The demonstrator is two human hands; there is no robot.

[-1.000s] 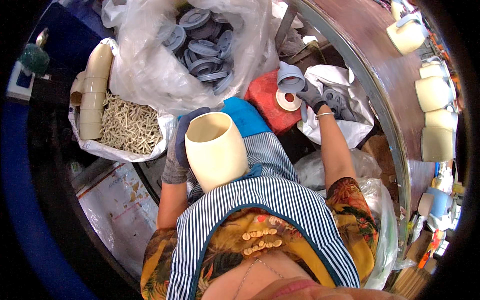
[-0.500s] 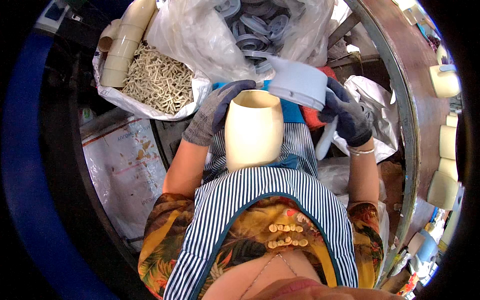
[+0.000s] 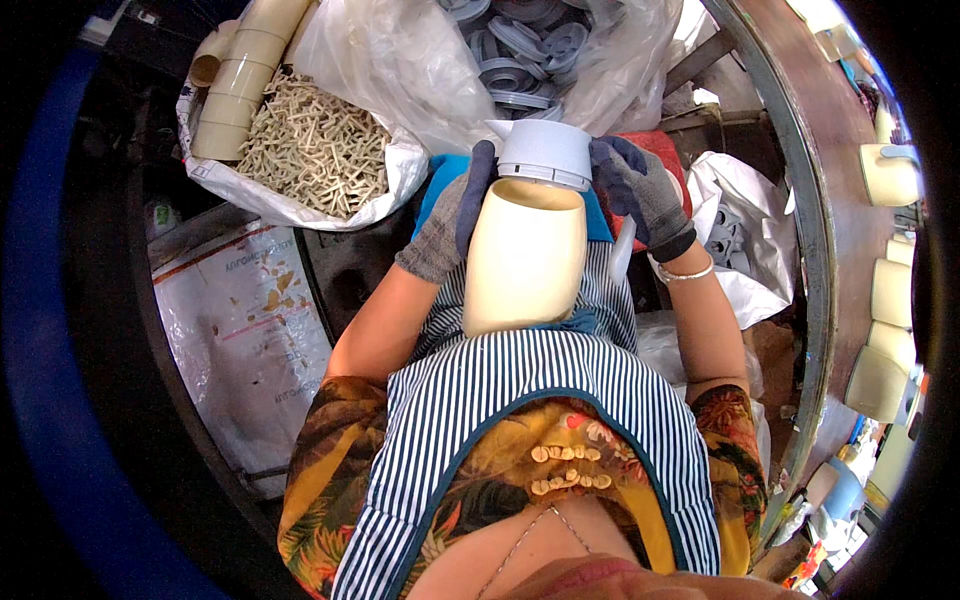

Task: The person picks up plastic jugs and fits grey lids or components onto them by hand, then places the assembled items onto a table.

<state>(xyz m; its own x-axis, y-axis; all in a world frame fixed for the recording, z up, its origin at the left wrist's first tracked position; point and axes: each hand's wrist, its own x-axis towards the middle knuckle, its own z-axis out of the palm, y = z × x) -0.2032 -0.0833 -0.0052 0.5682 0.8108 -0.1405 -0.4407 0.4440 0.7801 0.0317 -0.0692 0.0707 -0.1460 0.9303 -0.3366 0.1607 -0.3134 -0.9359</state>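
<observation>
A cream, barrel-shaped jug body [image 3: 525, 265] rests in my lap, its round mouth upward. My left hand [image 3: 455, 215], in a grey and dark blue work glove, grips its left side near the rim. In my gloved right hand [image 3: 645, 195] is a pale blue spouted jug top [image 3: 546, 152], held by its right side. The top sits over the far part of the mouth, slightly tilted, with its spout to the left; whether it touches the rim I cannot tell. A pale blue handle [image 3: 622, 252] hangs below my right palm.
A white sack [image 3: 385, 215] of small cream sticks stands at the left, beside stacked cream cylinders [image 3: 230, 105]. Ahead, a clear plastic bag [image 3: 400, 70] holds several grey-blue round parts [image 3: 520, 75]. More cream jugs [image 3: 890, 290] line the brown table [image 3: 800, 130] at the right.
My right hand has brought the blue top left and over the jug body's mouth, turning it more level. The jug body and my left hand have shifted slightly right.
</observation>
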